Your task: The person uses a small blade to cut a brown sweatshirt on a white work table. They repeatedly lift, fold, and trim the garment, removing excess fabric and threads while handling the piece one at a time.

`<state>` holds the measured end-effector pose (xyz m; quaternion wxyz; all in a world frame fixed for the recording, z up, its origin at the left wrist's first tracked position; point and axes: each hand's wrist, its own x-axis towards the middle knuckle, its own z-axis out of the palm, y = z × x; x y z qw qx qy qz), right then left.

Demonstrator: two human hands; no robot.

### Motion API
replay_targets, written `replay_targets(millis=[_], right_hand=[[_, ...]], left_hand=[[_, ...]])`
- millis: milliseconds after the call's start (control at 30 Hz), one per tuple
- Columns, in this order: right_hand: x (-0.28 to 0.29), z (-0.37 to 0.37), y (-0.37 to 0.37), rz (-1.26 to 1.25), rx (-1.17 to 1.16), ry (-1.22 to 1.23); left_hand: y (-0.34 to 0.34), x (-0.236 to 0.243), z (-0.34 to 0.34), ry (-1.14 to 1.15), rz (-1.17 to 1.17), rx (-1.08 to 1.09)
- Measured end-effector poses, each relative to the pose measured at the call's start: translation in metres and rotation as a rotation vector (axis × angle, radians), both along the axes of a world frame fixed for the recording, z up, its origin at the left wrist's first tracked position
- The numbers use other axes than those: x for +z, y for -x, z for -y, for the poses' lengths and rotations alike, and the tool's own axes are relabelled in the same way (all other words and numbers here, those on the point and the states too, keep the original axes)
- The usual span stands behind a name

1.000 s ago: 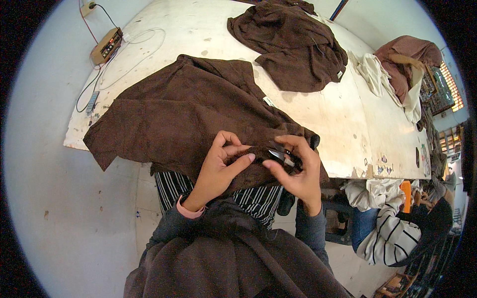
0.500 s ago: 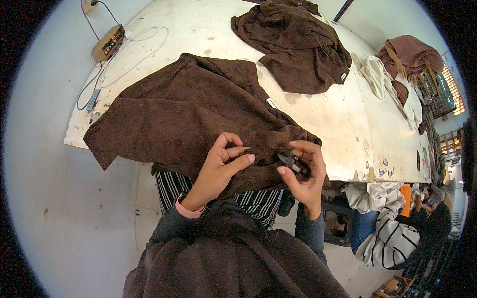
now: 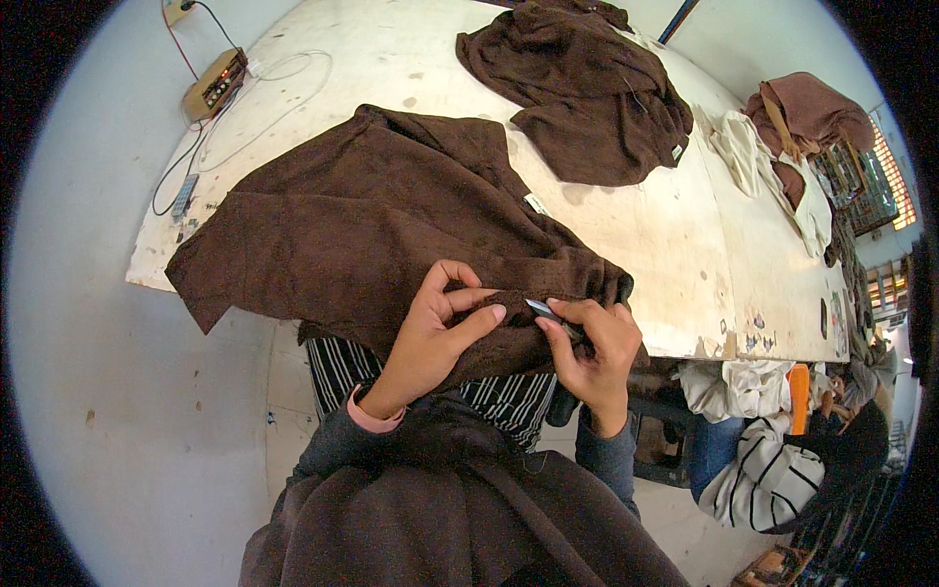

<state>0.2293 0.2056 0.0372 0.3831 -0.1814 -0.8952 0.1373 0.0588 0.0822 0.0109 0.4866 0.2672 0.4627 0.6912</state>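
Note:
A dark brown garment [image 3: 362, 205] with a small white label [image 3: 536, 203] lies spread over the table's near edge and onto my lap. My left hand [image 3: 435, 328] pinches its cloth between thumb and fingers. Just right of that pinch, my right hand [image 3: 597, 352] grips small thread snips [image 3: 543, 310], their metal blades pointing left toward the fabric by my left fingertips. Most of the snips' body is hidden in my fingers. I cannot make out any thread at the blades.
On the pale, stained table [image 3: 430, 83] lies a second brown garment [image 3: 587, 108] at the back. A brown box with wires [image 3: 215, 83] and a remote control [image 3: 184, 196] are at the left. White cloth [image 3: 748, 152] lies right; a person in a striped top [image 3: 768, 470] sits below.
My right hand has closed its fingers further round the snips and brought the blades left, nearer my left fingertips. My left hand stays on the cloth. The seated person has shifted slightly.

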Motion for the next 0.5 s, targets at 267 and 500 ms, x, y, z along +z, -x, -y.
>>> replay_targets(millis=[267, 500], right_hand=[[0.000, 0.002, 0.004, 0.006, 0.008, -0.037], [-0.005, 0.005, -0.004, 0.057, 0.021, 0.055]], left_hand=[[-0.001, -0.007, 0.002, -0.005, -0.199, 0.009], [0.009, -0.011, -0.002, -0.071, 0.161, 0.002]])
